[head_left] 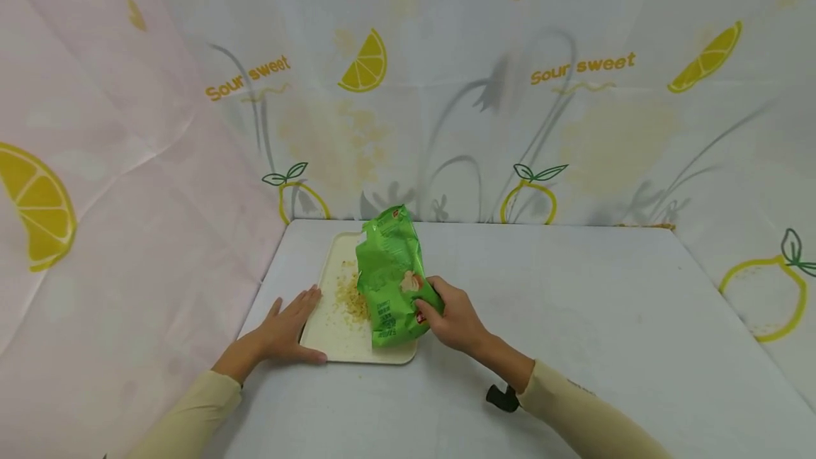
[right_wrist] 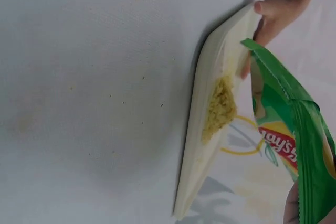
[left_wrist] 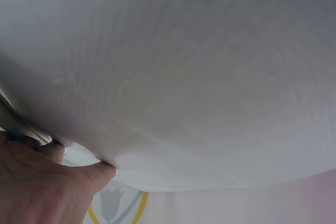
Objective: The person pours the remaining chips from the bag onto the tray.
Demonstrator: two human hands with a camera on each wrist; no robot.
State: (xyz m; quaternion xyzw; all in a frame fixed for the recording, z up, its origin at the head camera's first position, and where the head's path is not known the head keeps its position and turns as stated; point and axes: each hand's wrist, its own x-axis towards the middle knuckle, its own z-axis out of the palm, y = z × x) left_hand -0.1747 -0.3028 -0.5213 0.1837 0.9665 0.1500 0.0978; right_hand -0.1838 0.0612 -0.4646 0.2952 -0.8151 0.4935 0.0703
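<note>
A green chip bag (head_left: 390, 271) hangs over the right part of a cream tray (head_left: 338, 351). My right hand (head_left: 455, 316) pinches the bag's lower right side, thumb in front. In the right wrist view the bag (right_wrist: 286, 100) shows red-and-yellow lettering and its edge near the tray gapes. Yellowish crumbs (head_left: 353, 299) lie heaped on the tray, partly hidden by the bag; the pile (right_wrist: 220, 107) also shows in the right wrist view. My left hand (head_left: 287, 329) rests at the tray's left edge, its fingers spread and straight, the thumb at the near rim.
A white-covered table (head_left: 542, 303) extends to the right of the tray. Small dark specks and crumbs dot the cloth (right_wrist: 131, 103). A black object (head_left: 502, 398) sits by the right wrist. Lemon-printed curtains (head_left: 446, 91) stand behind and at the left.
</note>
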